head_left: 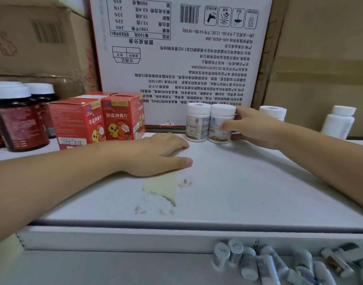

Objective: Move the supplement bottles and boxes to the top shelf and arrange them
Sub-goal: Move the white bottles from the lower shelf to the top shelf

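A large white carton (pixel 182 58), its print upside down, backs the top shelf (pixel 238 192); before it stand dark bottles (pixel 18 120) at far left, two red boxes (pixel 100 120) side by side, and a touching pair of small white bottles (pixel 198 122) — all closed, contents unseen. The left forearm lies across the shelf, the left hand (pixel 154 155) flat with fingers straight, holding nothing. The right hand (pixel 252 128) reaches in from the right — fingers curled round the right-hand bottle (pixel 221 123), thumb on its label.
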A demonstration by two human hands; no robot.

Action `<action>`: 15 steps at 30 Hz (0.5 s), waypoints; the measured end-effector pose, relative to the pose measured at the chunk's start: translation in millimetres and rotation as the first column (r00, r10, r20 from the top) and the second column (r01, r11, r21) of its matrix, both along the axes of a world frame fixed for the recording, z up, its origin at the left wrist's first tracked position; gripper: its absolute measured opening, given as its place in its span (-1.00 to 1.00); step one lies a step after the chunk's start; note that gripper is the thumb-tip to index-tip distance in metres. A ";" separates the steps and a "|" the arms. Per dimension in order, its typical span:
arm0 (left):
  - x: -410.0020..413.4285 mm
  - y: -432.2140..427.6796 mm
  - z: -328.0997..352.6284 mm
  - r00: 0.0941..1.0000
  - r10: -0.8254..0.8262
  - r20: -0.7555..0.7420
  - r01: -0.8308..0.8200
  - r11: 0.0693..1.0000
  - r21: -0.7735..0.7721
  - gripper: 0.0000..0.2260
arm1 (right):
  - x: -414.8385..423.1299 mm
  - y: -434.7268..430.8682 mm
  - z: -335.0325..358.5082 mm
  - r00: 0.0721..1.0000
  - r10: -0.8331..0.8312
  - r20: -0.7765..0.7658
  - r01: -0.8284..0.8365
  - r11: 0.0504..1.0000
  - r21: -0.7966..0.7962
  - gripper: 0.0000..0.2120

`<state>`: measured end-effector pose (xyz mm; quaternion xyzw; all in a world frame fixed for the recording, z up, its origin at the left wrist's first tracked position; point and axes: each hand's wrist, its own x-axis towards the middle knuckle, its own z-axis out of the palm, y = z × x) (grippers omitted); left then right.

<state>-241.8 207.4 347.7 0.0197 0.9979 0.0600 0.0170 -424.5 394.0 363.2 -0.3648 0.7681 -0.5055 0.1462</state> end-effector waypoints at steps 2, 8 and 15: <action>4.2 5.5 5.9 1.000 0.025 0.010 -0.024 0.999 -0.034 -0.27 | 5.2 1.7 2.4 1.000 -0.026 -0.015 0.027 0.995 0.099 -0.75; 19.6 27.8 31.3 0.968 0.243 0.065 -0.227 0.955 -0.190 -0.45 | 30.5 48.4 21.2 0.947 0.003 -0.321 0.167 0.849 0.501 -0.76; 79.3 59.2 40.9 0.974 0.221 -0.047 -0.222 0.975 -0.022 -0.56 | 89.0 137.4 17.9 0.846 0.141 -0.514 0.195 0.815 0.546 -0.71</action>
